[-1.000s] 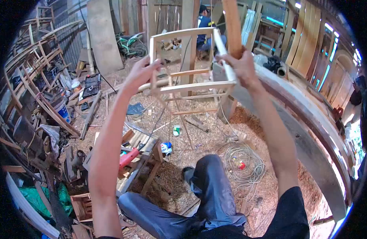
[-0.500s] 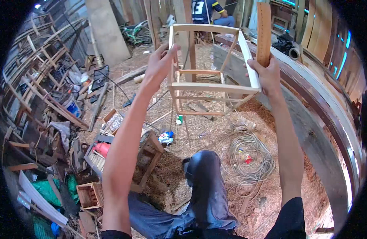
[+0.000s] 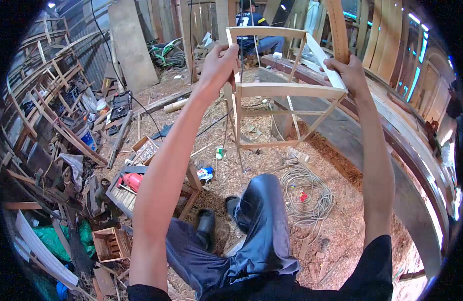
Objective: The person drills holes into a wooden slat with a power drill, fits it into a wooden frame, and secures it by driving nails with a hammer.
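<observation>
Both of my hands hold up a pale wooden stool frame (image 3: 294,90), made of thin legs and rails with an open top. My left hand (image 3: 219,67) is closed round its left top rail, near the back corner. My right hand (image 3: 349,75) grips the right top rail and, with it, a flat brown wooden strip (image 3: 338,30) that stands upright and has a row of small dark marks along it. The frame's legs hang above the shavings-covered floor, tilted away from me. My fingers partly hide the rails where they grip.
A coil of cable (image 3: 306,195) lies on the floor. A long plank bench (image 3: 392,135) runs along the right. At left are a toolbox with a red tool (image 3: 132,181), a small wooden crate (image 3: 111,244) and piled scrap wood. Another person (image 3: 259,30) crouches at the back.
The stool frame and both hands have shifted to the right and slightly up in view, and the frame is tilted differently. The view has also moved; more of the person at the back shows.
</observation>
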A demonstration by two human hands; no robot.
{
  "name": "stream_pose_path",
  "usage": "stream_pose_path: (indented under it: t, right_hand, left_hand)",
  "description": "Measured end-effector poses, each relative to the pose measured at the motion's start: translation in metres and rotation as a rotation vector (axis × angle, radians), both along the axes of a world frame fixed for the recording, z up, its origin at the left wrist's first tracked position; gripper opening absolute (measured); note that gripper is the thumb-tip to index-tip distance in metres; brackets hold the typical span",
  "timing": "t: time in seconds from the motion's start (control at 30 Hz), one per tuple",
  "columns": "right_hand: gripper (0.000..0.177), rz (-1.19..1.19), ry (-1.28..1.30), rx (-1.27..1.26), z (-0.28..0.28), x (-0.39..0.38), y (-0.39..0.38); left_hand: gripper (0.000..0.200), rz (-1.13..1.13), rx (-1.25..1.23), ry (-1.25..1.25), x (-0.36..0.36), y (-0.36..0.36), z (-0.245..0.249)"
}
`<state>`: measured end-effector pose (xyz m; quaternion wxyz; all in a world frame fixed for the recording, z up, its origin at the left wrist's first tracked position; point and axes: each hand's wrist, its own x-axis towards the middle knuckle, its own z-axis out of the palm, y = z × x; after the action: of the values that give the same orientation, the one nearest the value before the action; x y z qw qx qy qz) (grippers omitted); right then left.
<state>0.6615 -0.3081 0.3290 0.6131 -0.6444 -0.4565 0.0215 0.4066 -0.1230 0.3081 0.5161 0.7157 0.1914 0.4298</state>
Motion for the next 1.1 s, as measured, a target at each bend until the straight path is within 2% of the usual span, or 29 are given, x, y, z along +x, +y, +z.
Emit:
stream_pose_path:
  t: [0.1,0.2,0.3,0.37,0.43,0.5,0.53,0.6,0.63,0.7,0.73,0.77,0.83,0.87,0.93,0.97,1.0,1.1]
  right_hand:
    - [0.042,-0.05,0.053,0.05,-0.009,0.006,-0.008]
    - [0.043,0.037,0.09,0.117,-0.005,0.006,-0.02]
    - [0.044,0.103,0.097,0.175,-0.004,0.01,-0.007]
    - [0.043,0.045,0.107,0.175,0.001,0.015,0.0]
    - [0.041,0.034,0.076,0.22,0.015,0.011,-0.001]
    - [0.04,-0.077,0.043,0.077,0.029,0.02,-0.01]
    - [0.038,-0.037,0.117,0.12,0.036,0.011,-0.014]
    - [0.036,0.012,0.068,0.064,0.046,0.007,-0.018]
    - [0.034,0.018,0.066,0.041,0.042,0.003,-0.017]
    - [0.036,-0.022,0.006,-0.073,0.011,0.007,-0.004]
    - [0.041,-0.139,-0.045,-0.119,-0.018,0.015,0.012]
    - [0.048,-0.142,0.036,-0.15,-0.046,-0.007,0.021]
    - [0.053,-0.255,-0.121,-0.238,-0.123,-0.015,0.049]
    - [0.052,-0.16,0.104,-0.29,-0.146,-0.037,0.056]
    - [0.052,-0.175,0.072,-0.208,-0.251,-0.014,0.093]
    - [0.053,-0.109,0.155,-0.248,-0.271,-0.021,0.097]
    - [0.054,-0.042,0.237,-0.284,-0.289,-0.03,0.099]
    - [0.058,0.054,0.133,-0.344,-0.343,-0.019,0.106]
  left_hand:
    - [0.053,-0.103,0.003,-0.029,0.001,0.002,0.001]
    - [0.057,0.015,0.068,-0.133,-0.002,-0.023,0.008]
    - [0.06,0.0,0.104,-0.186,-0.007,-0.023,0.03]
    - [0.061,-0.035,0.113,-0.25,0.004,-0.004,0.041]
    - [0.061,0.068,0.36,-0.265,0.002,-0.002,0.061]
    - [0.058,0.039,0.27,-0.196,0.0,-0.009,0.068]
    - [0.055,-0.007,0.247,-0.18,0.003,-0.008,0.072]
    - [0.043,-0.098,0.228,-0.109,0.008,0.001,0.072]
    - [0.043,-0.09,0.219,-0.1,0.008,0.009,0.061]
    - [0.038,-0.108,0.209,0.272,0.007,0.031,0.034]
    - [0.037,-0.057,0.235,0.381,0.009,0.049,0.002]
    - [0.036,-0.005,0.26,0.498,0.009,0.066,-0.039]
    - [0.037,0.143,0.13,0.686,0.001,0.081,-0.114]
    - [0.037,0.097,0.054,0.695,-0.008,0.083,-0.146]
    - [0.037,0.056,-0.059,0.657,-0.021,0.098,-0.219]
    - [0.038,0.069,-0.095,0.612,-0.026,0.107,-0.255]
    - [0.039,0.021,-0.16,0.65,-0.033,0.111,-0.279]
    - [0.042,-0.061,-0.325,0.65,-0.04,0.107,-0.312]
